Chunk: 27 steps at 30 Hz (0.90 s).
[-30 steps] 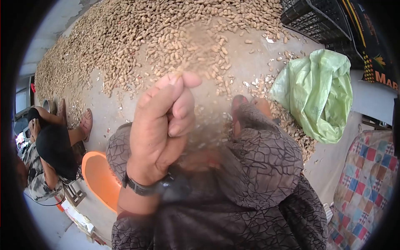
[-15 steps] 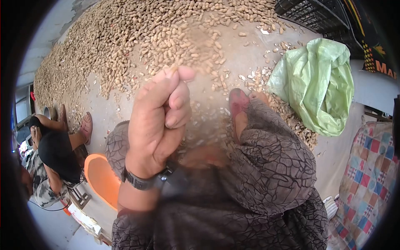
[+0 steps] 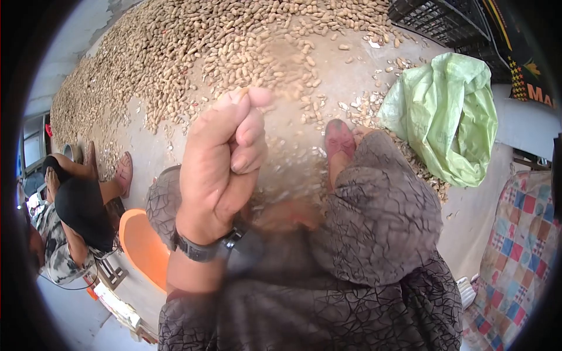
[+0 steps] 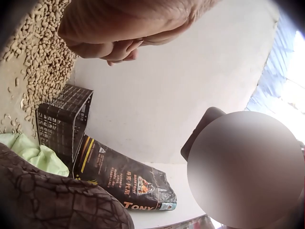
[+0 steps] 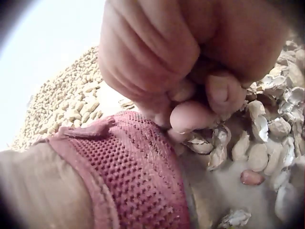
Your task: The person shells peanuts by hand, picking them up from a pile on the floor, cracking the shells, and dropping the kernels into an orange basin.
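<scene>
My left hand (image 3: 219, 155) is raised at the middle of the head view, with a dark watch (image 3: 202, 248) on its wrist. Its fingers curl in and the thumb tip presses against the forefinger; nothing shows between them. In the left wrist view the left hand (image 4: 128, 26) hangs against a white wall. Low among the peanut shells (image 5: 259, 155), my right hand (image 5: 186, 67) bends its fingers, fingertips right at a broken shell (image 5: 199, 144). Whether it grips that shell I cannot tell. A red peanut kernel (image 5: 251, 177) lies nearby. The head view shows the right hand (image 3: 287, 215) only as a blur.
A wide heap of unshelled peanuts (image 3: 193, 52) covers the floor ahead. A green sack (image 3: 445, 120) stands at the right, near a black crate (image 3: 442, 23). My red shoe (image 5: 128, 167) is beside the right hand. An orange basin (image 3: 140, 245) and a seated person (image 3: 82, 205) are at left.
The left hand has moved slightly up and left in the head view, its fingers still curled. The camera has shifted a little, baring more of the red shoe.
</scene>
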{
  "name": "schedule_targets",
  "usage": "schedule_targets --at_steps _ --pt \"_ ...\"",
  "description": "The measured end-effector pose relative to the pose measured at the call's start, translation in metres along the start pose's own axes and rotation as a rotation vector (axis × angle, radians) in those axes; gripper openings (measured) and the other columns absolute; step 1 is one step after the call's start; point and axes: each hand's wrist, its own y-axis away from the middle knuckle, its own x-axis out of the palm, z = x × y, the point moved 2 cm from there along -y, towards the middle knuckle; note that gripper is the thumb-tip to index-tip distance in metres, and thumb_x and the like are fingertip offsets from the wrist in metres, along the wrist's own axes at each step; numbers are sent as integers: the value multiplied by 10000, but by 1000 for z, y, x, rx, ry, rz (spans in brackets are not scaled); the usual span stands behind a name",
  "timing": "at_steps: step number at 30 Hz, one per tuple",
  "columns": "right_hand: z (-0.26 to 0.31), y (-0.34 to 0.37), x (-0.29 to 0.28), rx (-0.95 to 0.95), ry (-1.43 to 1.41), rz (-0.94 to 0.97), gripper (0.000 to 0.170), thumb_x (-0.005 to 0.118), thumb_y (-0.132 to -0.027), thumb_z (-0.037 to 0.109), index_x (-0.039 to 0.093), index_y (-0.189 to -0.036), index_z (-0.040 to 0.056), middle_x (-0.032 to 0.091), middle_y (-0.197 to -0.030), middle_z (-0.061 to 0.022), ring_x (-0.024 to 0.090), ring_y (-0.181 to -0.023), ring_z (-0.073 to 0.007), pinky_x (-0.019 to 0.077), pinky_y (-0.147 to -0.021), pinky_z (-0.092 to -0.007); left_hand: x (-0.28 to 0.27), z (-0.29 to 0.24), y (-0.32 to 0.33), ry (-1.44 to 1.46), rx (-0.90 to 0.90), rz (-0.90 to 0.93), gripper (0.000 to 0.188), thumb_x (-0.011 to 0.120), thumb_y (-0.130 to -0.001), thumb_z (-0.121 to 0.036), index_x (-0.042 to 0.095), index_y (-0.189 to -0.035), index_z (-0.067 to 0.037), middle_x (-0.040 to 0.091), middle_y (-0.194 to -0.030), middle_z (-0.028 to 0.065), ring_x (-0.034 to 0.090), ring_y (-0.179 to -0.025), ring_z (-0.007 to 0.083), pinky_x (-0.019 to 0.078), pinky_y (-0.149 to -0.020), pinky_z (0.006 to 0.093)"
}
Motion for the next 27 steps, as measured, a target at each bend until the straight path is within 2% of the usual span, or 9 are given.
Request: schedule_targets --at_steps 1,3,6,8,11,21,24,25,27 --pt "-19 53 -28 -7 -3 -4 203 552 -796 159 621 -698 -4 619 -666 -160 596 -615 -241 449 -555 -381 0 -2 3 -10 19 -4 216 473 -932 -142 539 -1025 42 473 -617 -16 335 -437 37 249 -408 174" --pt "37 -25 -3 -23 -8 -13 201 554 -795 158 621 -697 -4 619 -664 -158 595 -613 -238 448 -553 -379 0 -2 9 -10 37 -6 215 482 -927 -138 539 -1028 44 475 -618 -15 334 -439 38 245 -409 177" --pt "63 -27 -1 -49 -22 -17 198 558 -794 157 620 -696 -5 618 -661 -155 593 -610 -233 446 -551 -376 -4 -6 13 -30 68 -22 217 508 -911 -129 543 -1030 48 483 -623 -14 333 -445 40 243 -413 180" --pt "66 -16 -1 -55 -31 -14 196 560 -793 156 619 -696 -5 617 -658 -153 591 -608 -229 445 -549 -374 -4 -7 14 -86 50 -75 230 413 -960 -142 513 -1050 44 435 -617 -27 302 -412 28 235 -398 174" --pt "82 -25 7 -50 -42 -2 194 563 -791 154 618 -695 -5 617 -655 -150 589 -605 -224 444 -547 -371 -2 -10 18 -90 51 -85 235 411 -961 -148 514 -1051 44 430 -615 -28 307 -411 28 237 -392 171" --pt "49 -6 4 24 -102 40 186 575 -786 149 615 -693 -6 614 -644 -140 583 -595 -207 439 -539 -362 -3 -18 9 -21 64 -79 213 406 -958 -142 519 -1020 28 438 -612 -27 316 -402 31 249 -380 174" --pt "36 26 -1 66 -126 33 184 578 -785 148 614 -692 -6 614 -641 -137 581 -593 -202 438 -537 -359 -5 -16 -2 49 27 -34 219 469 -933 -141 549 -1037 34 470 -624 -19 334 -442 37 256 -415 172" --pt "22 57 -7 79 -135 33 183 580 -784 147 614 -692 -6 613 -640 -136 580 -592 -200 438 -536 -358 -5 -15 -7 47 18 -36 219 469 -933 -141 549 -1037 34 470 -624 -19 334 -442 37 256 -415 172" --pt "15 53 -4 105 -146 36 182 581 -784 147 614 -691 -7 613 -639 -135 580 -591 -198 437 -536 -357 -2 -13 -16 69 -6 -28 215 459 -936 -134 545 -1037 35 469 -622 -18 337 -438 39 257 -412 172"
